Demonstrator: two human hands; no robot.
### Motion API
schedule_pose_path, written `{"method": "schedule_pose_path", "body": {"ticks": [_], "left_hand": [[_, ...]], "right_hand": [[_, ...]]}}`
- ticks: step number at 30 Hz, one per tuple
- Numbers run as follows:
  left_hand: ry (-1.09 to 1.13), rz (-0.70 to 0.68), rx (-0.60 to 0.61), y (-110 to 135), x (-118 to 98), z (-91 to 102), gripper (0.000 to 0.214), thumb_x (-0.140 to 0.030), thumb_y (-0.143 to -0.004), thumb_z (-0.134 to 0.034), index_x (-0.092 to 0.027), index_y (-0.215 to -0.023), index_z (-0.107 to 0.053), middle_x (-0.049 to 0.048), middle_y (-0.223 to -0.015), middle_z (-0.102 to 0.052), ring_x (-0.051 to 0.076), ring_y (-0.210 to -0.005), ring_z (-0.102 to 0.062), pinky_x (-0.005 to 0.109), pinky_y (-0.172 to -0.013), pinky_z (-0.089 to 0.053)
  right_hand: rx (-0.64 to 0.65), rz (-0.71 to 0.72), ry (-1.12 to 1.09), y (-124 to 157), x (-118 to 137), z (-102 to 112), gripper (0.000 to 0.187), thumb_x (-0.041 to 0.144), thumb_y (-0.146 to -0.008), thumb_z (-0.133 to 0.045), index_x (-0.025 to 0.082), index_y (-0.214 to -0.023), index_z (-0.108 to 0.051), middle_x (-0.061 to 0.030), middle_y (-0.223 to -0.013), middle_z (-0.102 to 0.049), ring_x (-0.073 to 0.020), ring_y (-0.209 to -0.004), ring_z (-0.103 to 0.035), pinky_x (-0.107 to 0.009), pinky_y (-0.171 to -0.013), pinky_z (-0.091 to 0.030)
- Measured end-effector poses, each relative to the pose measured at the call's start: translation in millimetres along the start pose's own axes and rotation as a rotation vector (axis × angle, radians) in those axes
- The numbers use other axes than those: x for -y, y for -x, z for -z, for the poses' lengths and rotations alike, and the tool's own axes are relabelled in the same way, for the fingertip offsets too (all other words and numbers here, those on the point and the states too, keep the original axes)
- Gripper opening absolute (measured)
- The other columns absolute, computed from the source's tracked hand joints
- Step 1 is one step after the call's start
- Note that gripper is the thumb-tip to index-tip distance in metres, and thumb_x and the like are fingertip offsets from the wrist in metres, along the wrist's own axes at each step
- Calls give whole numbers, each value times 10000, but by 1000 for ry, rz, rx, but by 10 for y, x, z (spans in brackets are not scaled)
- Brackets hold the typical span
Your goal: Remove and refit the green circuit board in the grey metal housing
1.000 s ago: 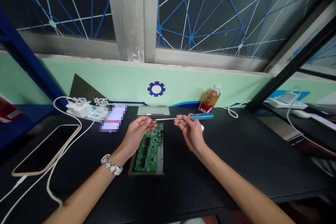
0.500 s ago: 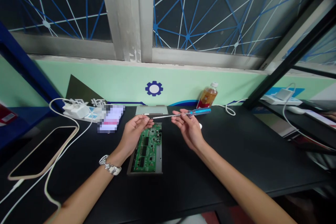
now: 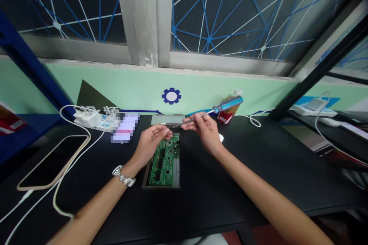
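Pinching the blue-handled steel screwdriver (image 3: 207,113), the right hand (image 3: 204,130) tilts its handle toward two o'clock; the left hand (image 3: 151,141), fingers pressed together, meets its tip above the green circuit board (image 3: 165,160) on the black bench (image 3: 230,183).

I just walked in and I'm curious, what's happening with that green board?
A person's right hand holds a blue-handled screwdriver, tip slanting down toward the left hand, whose fingers pinch together at the tip. Anything between them is too small to see. Both are at the far end of a green circuit board on the black table.

Circuit board (image 3: 164,159) right of phone (image 3: 51,163)
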State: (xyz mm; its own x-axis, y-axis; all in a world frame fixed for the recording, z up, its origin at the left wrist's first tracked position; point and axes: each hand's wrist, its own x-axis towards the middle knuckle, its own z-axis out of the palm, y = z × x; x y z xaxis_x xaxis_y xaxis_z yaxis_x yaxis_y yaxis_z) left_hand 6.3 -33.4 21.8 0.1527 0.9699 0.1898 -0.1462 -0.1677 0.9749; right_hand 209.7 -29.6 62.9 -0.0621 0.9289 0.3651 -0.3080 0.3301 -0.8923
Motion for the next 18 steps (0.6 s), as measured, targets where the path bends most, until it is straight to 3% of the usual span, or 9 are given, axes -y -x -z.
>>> {"method": "schedule_pose_path", "body": {"ticks": [4, 7, 9, 14, 18], "left_hand": [[-222, -73, 18, -48, 9, 102, 277, -416, -909, -619, -165, -1027, -628, 91, -977, -725, 222, -913, -699, 378, -858, -555], [-583, -245, 8, -54, 38, 179, 267, -370, -953, -538, -203, -1147, -617, 95, -1141, -681, 252, -1089, -639, 427, -973, -496], [-805, -325, 70, -52, 79, 226, 292, -306, -971, -480, -221, -1227, -595, 102, -1250, -628, 271, -1213, -564, 467, -1061, -424], [-998, -296, 122, -41, 186, 267, 494, -102, -919, -395, -239, -1390, -453, 102, -1253, -599, 255, -1196, -555, 455, -1031, -433], [-1085, -267, 75, -11, 181, 222, 536, -8, -826, -381, -230, -1298, -508, 91, -1194, -608, 258, -1157, -562, 429, -963, -444]], "right_hand": [[136, 26, 186, -304, 145, -89, 360, 551, -908, -593, 199, -880, -522, -44, -799, -720, -155, -613, -711, -295, -612, -600], [261, 33, 375, -456, 190, -141, 360, 571, -938, -523, 214, -894, -497, -23, -779, -697, -147, -559, -681, -287, -558, -578], [326, 51, 519, -475, 155, -156, 342, 550, -971, -472, 218, -893, -493, -8, -738, -679, -153, -547, -671, -288, -548, -561], [367, 147, 807, -354, -80, -134, 292, 448, -1026, -405, 214, -884, -508, 27, -622, -636, -139, -515, -634, -275, -601, -503], [332, 185, 848, -314, -204, -109, 296, 461, -1025, -400, 218, -896, -510, 12, -665, -653, -139, -515, -616, -261, -580, -461]]}}
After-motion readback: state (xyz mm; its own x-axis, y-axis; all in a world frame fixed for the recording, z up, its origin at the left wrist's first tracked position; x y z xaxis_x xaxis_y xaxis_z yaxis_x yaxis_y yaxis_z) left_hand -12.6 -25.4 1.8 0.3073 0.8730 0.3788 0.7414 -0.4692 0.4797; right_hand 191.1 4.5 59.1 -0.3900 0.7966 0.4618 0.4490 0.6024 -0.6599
